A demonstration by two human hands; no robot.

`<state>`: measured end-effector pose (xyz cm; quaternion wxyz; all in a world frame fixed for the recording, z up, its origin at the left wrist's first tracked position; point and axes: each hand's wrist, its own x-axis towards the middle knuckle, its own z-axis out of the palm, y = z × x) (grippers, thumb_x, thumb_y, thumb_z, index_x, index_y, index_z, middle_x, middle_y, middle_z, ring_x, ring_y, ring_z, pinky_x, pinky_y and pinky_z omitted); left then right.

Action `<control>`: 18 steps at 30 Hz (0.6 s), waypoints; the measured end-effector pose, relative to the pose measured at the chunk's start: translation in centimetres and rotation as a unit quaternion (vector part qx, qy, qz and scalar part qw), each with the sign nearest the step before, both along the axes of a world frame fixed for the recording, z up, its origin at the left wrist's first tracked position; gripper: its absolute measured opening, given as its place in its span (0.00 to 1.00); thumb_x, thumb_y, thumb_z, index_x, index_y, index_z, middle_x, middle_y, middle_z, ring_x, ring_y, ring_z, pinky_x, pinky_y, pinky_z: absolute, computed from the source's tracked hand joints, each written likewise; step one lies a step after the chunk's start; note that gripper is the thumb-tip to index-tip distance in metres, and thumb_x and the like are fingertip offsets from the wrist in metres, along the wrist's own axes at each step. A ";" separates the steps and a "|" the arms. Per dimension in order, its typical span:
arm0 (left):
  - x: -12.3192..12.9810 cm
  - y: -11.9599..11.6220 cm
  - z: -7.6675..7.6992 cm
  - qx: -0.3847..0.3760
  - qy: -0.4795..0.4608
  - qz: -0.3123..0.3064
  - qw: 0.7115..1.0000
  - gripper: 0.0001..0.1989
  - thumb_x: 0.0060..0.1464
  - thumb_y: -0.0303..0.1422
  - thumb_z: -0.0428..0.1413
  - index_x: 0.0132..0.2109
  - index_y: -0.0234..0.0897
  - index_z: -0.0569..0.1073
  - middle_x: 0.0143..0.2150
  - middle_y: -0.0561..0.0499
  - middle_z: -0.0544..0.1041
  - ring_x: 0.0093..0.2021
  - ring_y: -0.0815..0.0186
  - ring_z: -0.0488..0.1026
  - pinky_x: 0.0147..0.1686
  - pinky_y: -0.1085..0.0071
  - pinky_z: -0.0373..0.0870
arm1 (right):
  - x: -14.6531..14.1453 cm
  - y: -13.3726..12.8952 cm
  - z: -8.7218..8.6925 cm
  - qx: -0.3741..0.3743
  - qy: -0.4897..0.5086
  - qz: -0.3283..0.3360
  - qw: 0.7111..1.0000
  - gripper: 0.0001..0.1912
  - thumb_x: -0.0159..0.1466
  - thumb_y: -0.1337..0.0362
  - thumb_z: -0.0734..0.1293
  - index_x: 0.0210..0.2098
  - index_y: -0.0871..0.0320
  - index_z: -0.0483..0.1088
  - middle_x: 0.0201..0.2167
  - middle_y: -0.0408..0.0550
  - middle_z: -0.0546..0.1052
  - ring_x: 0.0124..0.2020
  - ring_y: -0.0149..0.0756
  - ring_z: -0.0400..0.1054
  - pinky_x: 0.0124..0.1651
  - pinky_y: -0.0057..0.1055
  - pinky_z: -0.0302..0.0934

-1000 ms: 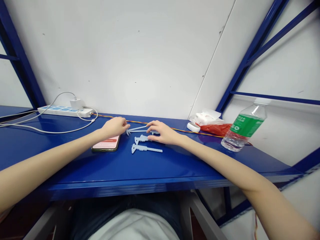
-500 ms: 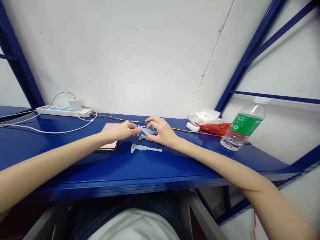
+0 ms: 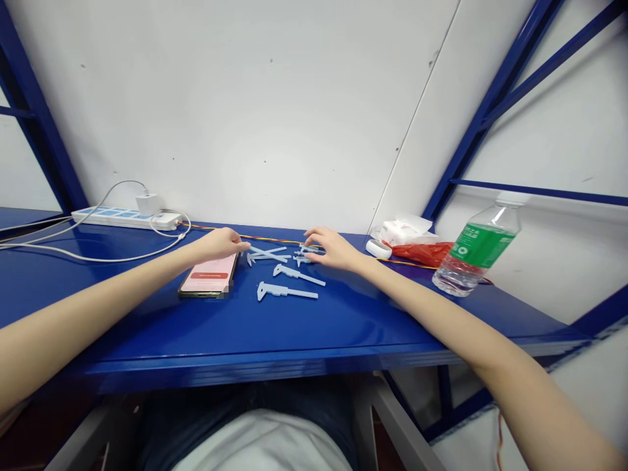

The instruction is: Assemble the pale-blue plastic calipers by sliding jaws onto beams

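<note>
Pale blue plastic: several calipers seen on a glossy blue worktop (image 3: pixel 220 333), spread between and in front of both hands.

Left hand (image 3: pixel 216 243): left fingers (image 3: pixel 239 246) pinched together, with the head end of one caliper held at their tips. That caliper is laid across another, the crossed pair (image 3: pixel 269 255) reaching from the left fingertips toward the right hand.

Right hand (image 3: pixel 338 251): right fingers (image 3: pixel 314 233) bent and parted from the thumb, nothing seen gripped. A small cluster of calipers (image 3: pixel 303 252) is partly hidden in the gap; contact with it cannot be told, nor can its count.

Nearer the person than both sets of fingers, two calipers are laid singly. The second caliper (image 3: pixel 300 275) is angled just below the cluster; the nearest caliper (image 3: pixel 288 291) lies in front of it, the two apart.

Below the left hand, a phone (image 3: pixel 209 276) is seen face up, screen lit, partly covered by the wrist. Behind the fingers a red-and-yellow wire (image 3: pixel 265 238) is run along the wall. Well left of the left fingers: a white power strip (image 3: pixel 122 218) with a charger (image 3: pixel 147 204) plugged in. Right of the right fingers: a white oval object (image 3: pixel 379 248), a red bag (image 3: pixel 422 254), then a green-labelled bottle (image 3: pixel 485 246).
</note>
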<state>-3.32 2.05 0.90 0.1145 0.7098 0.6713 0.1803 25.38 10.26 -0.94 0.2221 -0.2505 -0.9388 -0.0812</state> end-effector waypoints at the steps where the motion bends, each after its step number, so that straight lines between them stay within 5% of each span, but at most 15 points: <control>1: 0.1 0.0 -0.1 0.013 0.031 0.003 0.999 0.18 0.48 0.49 0.49 0.25 0.38 0.68 0.25 0.48 0.72 0.27 0.63 0.67 0.27 0.69 0.57 | -0.3 -0.5 0.0 -0.013 -0.006 0.007 1.000 0.10 0.60 0.59 0.66 0.38 0.58 0.70 0.48 0.54 0.71 0.49 0.43 0.66 0.52 0.42 0.60; 7: 2.4 -0.9 -0.4 0.062 0.077 -0.027 0.995 0.18 0.51 0.47 0.46 0.28 0.38 0.70 0.32 0.46 0.78 0.33 0.60 0.72 0.30 0.70 0.60 | -3.1 -4.5 -0.4 -0.058 -0.018 0.002 0.998 0.12 0.59 0.53 0.67 0.34 0.56 0.72 0.49 0.52 0.71 0.50 0.45 0.65 0.52 0.46 0.59; 12: 3.9 -2.0 -0.8 0.051 0.068 -0.065 0.994 0.16 0.52 0.45 0.47 0.29 0.39 0.71 0.30 0.50 0.77 0.31 0.63 0.71 0.29 0.71 0.59 | -4.0 -5.9 -0.6 -0.082 -0.026 0.011 0.996 0.06 0.59 0.62 0.67 0.28 0.57 0.70 0.48 0.52 0.73 0.50 0.44 0.67 0.51 0.42 0.61; 18: 5.1 -3.0 -0.7 -0.010 -0.014 -0.113 0.993 0.19 0.51 0.49 0.47 0.25 0.39 0.66 0.22 0.54 0.67 0.24 0.67 0.62 0.24 0.71 0.53 | -3.8 -6.1 -0.3 0.031 0.026 0.044 0.998 0.03 0.56 0.66 0.67 0.30 0.57 0.68 0.50 0.53 0.73 0.53 0.45 0.65 0.53 0.43 0.57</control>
